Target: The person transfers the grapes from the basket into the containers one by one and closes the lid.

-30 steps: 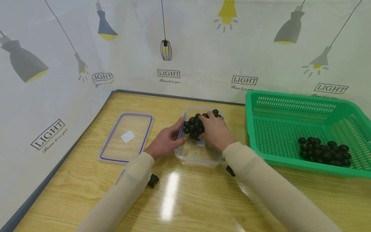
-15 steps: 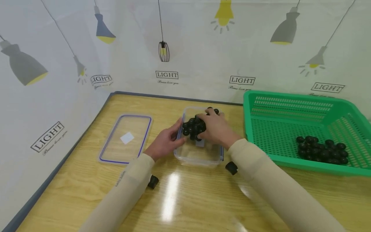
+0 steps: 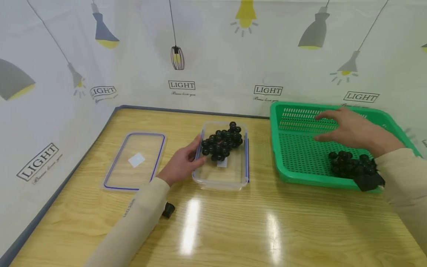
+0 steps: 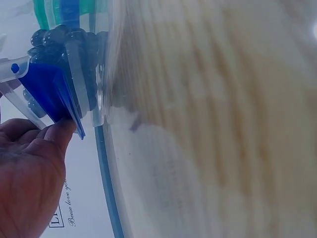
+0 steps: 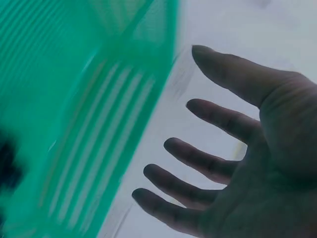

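A bunch of dark grapes (image 3: 221,142) lies in a clear plastic container (image 3: 230,181), its top end reaching the far right corner. My left hand (image 3: 178,165) grips the container's left side. In the left wrist view, its thumb (image 4: 60,131) presses a blue latch flap (image 4: 47,91), and the grapes show through the wall. Over the green basket (image 3: 277,155) hovers my right hand (image 3: 353,129), fingers spread and holding nothing. A second bunch of grapes (image 3: 341,165) sits at the basket's near right, partly hidden by my right wrist and the black device on it.
A clear lid with a blue seal (image 3: 113,172) lies flat on the wooden table (image 3: 227,226), left of the container. Behind the table stands a pale wall covering (image 3: 217,55) printed with lamps. A gap of table separates container and basket.
My right hand has let go of the grapes in the container and moved right, over the basket. The left hand keeps its place on the container. The view has turned slightly right.
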{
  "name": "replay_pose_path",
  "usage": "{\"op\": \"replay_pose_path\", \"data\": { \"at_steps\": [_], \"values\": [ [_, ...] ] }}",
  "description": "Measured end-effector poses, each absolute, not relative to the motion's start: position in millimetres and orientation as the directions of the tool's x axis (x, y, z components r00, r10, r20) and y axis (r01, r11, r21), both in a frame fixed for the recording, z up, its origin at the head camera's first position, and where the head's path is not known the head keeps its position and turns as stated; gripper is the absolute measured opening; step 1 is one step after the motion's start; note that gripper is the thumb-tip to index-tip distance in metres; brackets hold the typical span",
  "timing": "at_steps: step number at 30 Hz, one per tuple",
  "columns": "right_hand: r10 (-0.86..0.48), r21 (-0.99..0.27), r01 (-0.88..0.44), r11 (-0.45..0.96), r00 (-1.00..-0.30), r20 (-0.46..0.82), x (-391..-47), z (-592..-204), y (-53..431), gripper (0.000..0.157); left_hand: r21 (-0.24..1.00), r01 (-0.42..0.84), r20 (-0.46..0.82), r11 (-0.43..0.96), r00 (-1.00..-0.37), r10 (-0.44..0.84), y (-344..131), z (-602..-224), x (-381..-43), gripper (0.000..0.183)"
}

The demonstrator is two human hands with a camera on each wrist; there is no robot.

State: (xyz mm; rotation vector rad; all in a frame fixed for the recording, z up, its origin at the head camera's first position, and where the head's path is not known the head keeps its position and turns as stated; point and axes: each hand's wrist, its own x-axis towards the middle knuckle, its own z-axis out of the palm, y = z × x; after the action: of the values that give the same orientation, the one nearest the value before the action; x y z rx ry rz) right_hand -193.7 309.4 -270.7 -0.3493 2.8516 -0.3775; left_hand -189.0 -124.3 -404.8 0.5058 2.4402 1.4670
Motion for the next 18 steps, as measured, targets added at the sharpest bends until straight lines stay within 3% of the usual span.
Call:
{"op": "replay_pose_path", "data": {
  "at_steps": [7,18],
  "values": [
    [-0.202,-0.203,-0.145,0.968,-0.934,-0.296,-185.3,-305.0,389.1,0.079,0.888,0.178,-0.02,0.424,-0.907,0.422,-126.1,-406.6,-189.6,0.078],
    [-0.213,-0.252,-0.11,0.961,-0.877,-0.43,-173.9,-347.0,409.8,0.093,0.915,0.156,-0.017,0.373,-0.907,0.42,-125.1,-407.8,-190.7,0.078]
  ]
}}
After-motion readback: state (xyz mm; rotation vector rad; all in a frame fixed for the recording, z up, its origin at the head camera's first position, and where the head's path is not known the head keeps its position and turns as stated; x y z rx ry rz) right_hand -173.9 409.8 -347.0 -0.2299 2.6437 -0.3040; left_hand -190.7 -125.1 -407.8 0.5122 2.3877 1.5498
